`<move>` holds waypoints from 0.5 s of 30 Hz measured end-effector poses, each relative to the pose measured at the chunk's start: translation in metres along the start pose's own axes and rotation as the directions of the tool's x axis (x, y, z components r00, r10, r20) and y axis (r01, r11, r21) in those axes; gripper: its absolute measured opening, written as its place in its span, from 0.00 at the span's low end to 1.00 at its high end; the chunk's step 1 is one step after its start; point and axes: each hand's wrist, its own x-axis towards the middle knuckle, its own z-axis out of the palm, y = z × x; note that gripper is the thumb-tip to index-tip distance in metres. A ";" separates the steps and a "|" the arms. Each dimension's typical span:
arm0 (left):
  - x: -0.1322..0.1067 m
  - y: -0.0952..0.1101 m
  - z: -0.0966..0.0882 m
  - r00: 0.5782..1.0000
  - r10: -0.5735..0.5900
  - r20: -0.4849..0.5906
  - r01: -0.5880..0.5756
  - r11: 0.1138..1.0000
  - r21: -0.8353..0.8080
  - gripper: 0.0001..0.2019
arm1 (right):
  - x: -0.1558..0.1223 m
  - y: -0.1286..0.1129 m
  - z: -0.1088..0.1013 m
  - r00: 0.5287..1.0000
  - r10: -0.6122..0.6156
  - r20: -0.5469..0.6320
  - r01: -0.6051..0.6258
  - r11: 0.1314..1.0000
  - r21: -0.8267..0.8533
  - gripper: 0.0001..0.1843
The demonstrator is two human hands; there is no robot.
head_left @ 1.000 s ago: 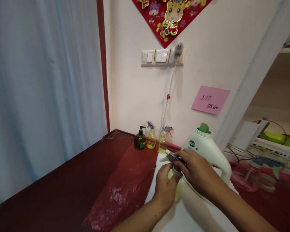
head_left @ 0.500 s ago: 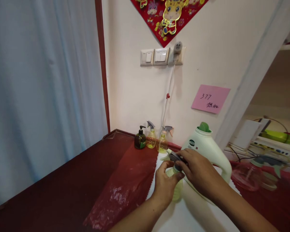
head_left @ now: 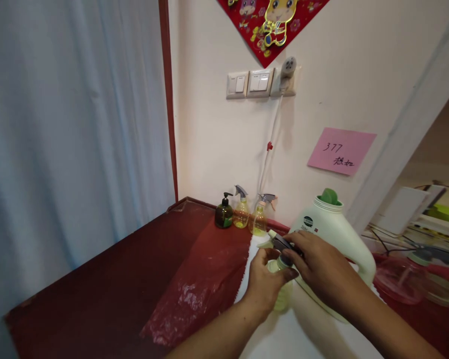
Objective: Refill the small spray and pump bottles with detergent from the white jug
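"So, where was the small spray bottle point(head_left: 282, 299) you were handling?"

"Right in front of you, upright above the white sheet point(head_left: 280, 339) on your dark red bench point(head_left: 134, 264), just left of the big pale green jug point(head_left: 362, 257). Whether its base touched the sheet, you couldn't tell."

"And your left grip?"

"Your left hand point(head_left: 264, 284) was clamped around the bottle's upper part, thumb on the near side below the collar."

"Your right one?"

"Your right hand point(head_left: 318, 254) had its thumb and fingers pinched on the dark spray head point(head_left: 280, 243), its pale nozzle pointing up and to the left. The collar sat at the bottle's neck; how tightly it was joined didn't show."

"What stood beyond your hands?"

"Near the wall point(head_left: 209, 149) you had a dark pump bottle point(head_left: 223, 217) and two yellowish sprayers point(head_left: 241, 214), side by side. Red plastic film point(head_left: 194, 289) lay left of the sheet."
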 end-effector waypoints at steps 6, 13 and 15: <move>0.000 0.001 -0.009 0.991 0.082 0.110 -0.091 0.993 0.079 0.17 | 0.000 0.001 -0.001 1.000 0.021 0.010 -0.021 0.999 -0.024 0.11; -0.003 0.004 -0.013 0.969 0.139 0.204 -0.164 0.980 0.111 0.17 | -0.002 -0.005 -0.007 0.996 0.069 0.052 -0.066 0.996 -0.052 0.11; -0.003 0.004 -0.010 0.976 0.106 0.193 -0.122 0.990 0.075 0.22 | -0.002 -0.006 -0.008 0.995 0.079 0.055 -0.076 0.996 -0.047 0.10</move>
